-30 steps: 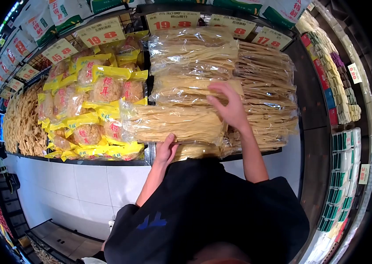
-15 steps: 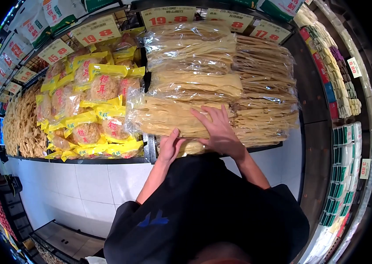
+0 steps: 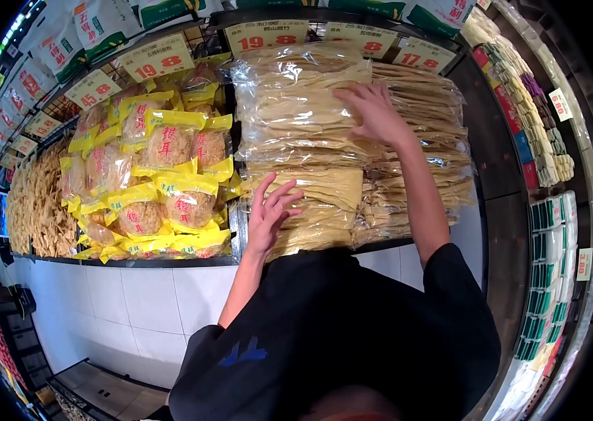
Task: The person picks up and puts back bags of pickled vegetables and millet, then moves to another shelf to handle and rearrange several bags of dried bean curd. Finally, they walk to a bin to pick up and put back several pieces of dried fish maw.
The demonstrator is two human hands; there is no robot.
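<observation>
Long clear bags of dried yellow bean curd sticks (image 3: 296, 109) lie stacked in front of me. My right hand (image 3: 379, 118) rests at the right end of a bag toward the back, fingers spread and bent over the plastic. Lower down, my left hand (image 3: 270, 214) hovers with fingers apart over the left side of the front bags (image 3: 321, 193), holding nothing. Darker bean curd bags (image 3: 426, 133) form a second stack, right beside my right forearm.
Left of the stack sit yellow-edged bags of white fungus (image 3: 188, 207), then loose dried goods (image 3: 40, 200). Price cards (image 3: 268, 36) line the back edge, with flour bags (image 3: 96, 28) above. A shelf of packaged goods (image 3: 548, 259) runs along the right.
My right hand has moved back and right across the stack. The left has lifted off and opened. The bag under both hands has left the front, uncovering bags beneath.
</observation>
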